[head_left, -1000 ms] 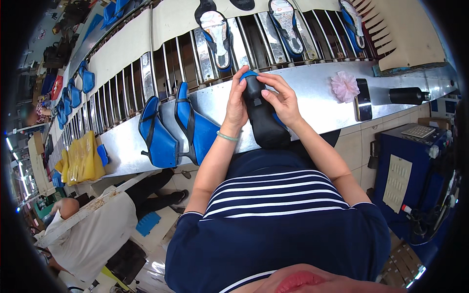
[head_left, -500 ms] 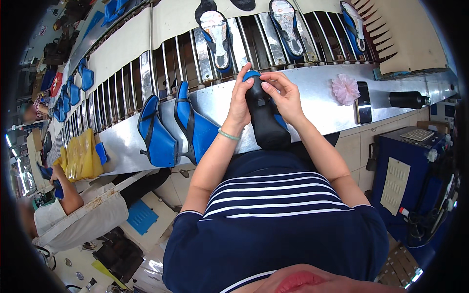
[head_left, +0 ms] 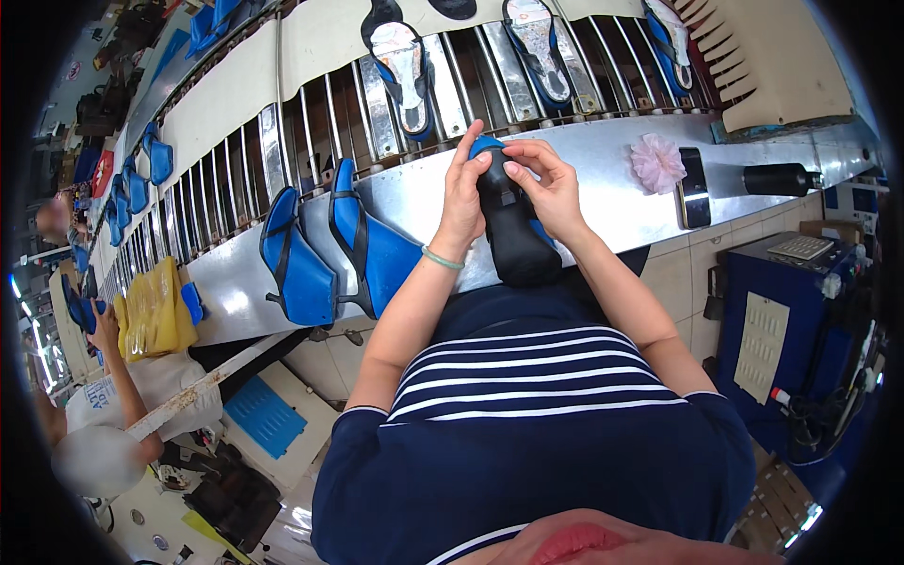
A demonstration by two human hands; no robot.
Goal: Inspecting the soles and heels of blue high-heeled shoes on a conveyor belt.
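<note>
Close to my body, both hands hold a black shoe [head_left: 518,231] with blue at its far tip and along one side. My left hand [head_left: 462,198] is closed on its left side, thumb on the black surface near the blue end and index finger stretched up past it. From the right, my right hand [head_left: 549,188] pinches the same far end with bent fingers and thumb. Whatever lies under the fingertips is hidden. Left of my left forearm, two blue heeled shoes with black straps, a nearer one [head_left: 381,254] and a farther one [head_left: 299,259], lie on the metal ledge.
Beyond the ledge [head_left: 593,155] runs a metal roller conveyor [head_left: 471,71] carrying sandals [head_left: 400,80]. At right are a pink flower-shaped puff [head_left: 657,164], a phone [head_left: 694,188] and a black bottle [head_left: 780,180]. Yellow plastic [head_left: 155,311] lies left, where another person [head_left: 141,405] works.
My fingers stay at the shoe's far end with little movement. The view has shifted slightly, so the ledge items appear a bit farther left. The other person at left has leaned into a different position.
</note>
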